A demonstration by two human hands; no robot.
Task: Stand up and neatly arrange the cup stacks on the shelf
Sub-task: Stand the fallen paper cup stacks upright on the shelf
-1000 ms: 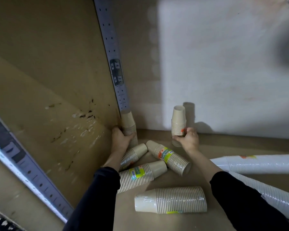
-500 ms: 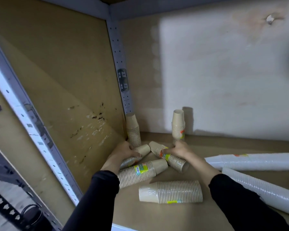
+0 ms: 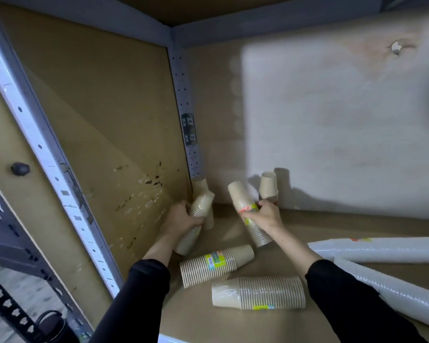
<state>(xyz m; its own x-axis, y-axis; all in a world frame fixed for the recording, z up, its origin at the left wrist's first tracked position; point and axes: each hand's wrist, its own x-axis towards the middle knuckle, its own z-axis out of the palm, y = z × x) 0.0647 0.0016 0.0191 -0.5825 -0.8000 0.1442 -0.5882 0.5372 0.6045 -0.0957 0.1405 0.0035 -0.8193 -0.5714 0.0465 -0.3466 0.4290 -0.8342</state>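
The person leans into the shelf [image 3: 307,233] corner with both hands full. The left hand [image 3: 181,220], at about nine o'clock from the middle of the shelf floor, has its fingers wrapped around a short tan cup stack [image 3: 195,219], tilted and lifted, just in front of an upright stack [image 3: 203,194] that stands against the corner post [image 3: 187,129]. The right hand [image 3: 264,214] is closed round a longer labelled stack [image 3: 248,214], leaning toward eleven o'clock, its lower end near or on the board; I cannot tell which. Behind it, at twelve o'clock, another upright stack [image 3: 268,188] stands by the back wall.

Two tan stacks still lie flat at six o'clock: one with a green label [image 3: 216,266], one nearer the edge [image 3: 258,292]. Long white sleeves [image 3: 382,251] lie at three o'clock.

The risk, as I judge it: both grips sit partway along tapered stacks, so a stack could slide apart or swing. The left stack passes close to the corner one, the right close to the back one; a nudge could topple either.
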